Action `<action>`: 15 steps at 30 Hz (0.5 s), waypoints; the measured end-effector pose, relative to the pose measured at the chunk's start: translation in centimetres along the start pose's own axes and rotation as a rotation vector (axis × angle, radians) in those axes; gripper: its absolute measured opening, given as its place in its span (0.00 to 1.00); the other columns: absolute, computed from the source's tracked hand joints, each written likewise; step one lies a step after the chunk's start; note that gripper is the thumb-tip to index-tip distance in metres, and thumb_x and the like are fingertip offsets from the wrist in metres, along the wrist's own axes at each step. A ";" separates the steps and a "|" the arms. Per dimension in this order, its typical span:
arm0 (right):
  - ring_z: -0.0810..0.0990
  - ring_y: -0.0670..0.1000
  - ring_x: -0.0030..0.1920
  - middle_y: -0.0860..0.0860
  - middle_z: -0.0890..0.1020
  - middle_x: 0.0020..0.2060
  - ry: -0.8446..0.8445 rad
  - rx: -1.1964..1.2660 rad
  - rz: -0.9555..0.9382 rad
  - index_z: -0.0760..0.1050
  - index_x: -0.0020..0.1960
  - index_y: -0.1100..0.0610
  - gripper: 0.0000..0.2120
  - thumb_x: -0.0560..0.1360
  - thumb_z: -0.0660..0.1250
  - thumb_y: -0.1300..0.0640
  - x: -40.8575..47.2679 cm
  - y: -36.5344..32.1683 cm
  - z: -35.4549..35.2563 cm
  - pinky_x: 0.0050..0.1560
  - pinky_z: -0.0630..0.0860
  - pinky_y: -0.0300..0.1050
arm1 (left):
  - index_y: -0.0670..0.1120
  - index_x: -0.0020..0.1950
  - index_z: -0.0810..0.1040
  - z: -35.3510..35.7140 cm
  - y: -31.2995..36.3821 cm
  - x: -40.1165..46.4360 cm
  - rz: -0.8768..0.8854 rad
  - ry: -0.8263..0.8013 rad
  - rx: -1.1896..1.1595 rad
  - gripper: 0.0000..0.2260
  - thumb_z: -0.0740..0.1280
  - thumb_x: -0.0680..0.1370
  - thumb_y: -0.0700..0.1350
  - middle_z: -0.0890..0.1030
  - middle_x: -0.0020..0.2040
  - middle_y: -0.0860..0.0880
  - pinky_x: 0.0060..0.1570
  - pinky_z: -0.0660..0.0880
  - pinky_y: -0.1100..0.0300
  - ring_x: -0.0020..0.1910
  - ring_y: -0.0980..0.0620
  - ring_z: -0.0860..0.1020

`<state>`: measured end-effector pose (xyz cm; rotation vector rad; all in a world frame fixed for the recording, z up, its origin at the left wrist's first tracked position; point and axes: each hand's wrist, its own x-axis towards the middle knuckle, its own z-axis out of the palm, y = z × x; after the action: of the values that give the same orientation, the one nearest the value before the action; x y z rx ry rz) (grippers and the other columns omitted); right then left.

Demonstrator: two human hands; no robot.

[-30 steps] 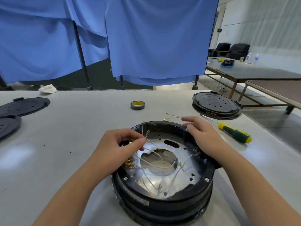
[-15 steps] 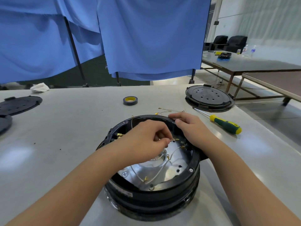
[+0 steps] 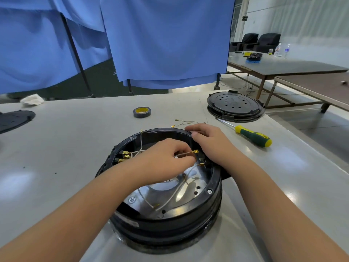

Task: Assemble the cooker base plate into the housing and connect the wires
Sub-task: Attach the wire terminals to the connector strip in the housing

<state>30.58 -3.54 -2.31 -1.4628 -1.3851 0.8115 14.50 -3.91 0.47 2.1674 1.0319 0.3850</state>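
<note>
A round black cooker housing [image 3: 211, 191] stands on the grey table in front of me, with the shiny metal base plate [image 3: 151, 193] seated inside it. White wires [image 3: 170, 199] with brass terminals lie across the plate. My left hand [image 3: 162, 159] reaches over the housing and pinches a wire whose brass terminal [image 3: 195, 152] points toward the right inner wall. My right hand [image 3: 209, 142] rests on the housing's far right rim, fingers curled over the edge. More brass terminals [image 3: 125, 156] sit at the left inner wall.
A green and yellow screwdriver [image 3: 251, 136] lies right of the housing. Loose thin wires [image 3: 188, 122] lie just behind it. A tape roll [image 3: 142, 112] sits farther back. A black cover plate [image 3: 234, 106] is at the back right, another black plate [image 3: 15, 120] at the left edge.
My left hand has moved from the left side of the housing across to the right, carrying a wire with its terminal. My right hand has stayed on the rim.
</note>
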 end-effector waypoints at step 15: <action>0.81 0.51 0.50 0.52 0.82 0.51 -0.006 -0.005 0.001 0.78 0.57 0.51 0.12 0.79 0.59 0.61 -0.1 -0.2 0.0 0.45 0.76 0.38 | 0.54 0.47 0.76 0.5 -0.7 0.4 0.099 0.023 0.090 0.07 0.61 0.81 0.46 0.79 0.35 0.54 0.33 0.69 0.67 0.30 0.63 0.73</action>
<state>30.49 -3.65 -2.18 -1.4661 -1.3913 0.8142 14.59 -3.53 -0.36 2.3052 0.9740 0.4174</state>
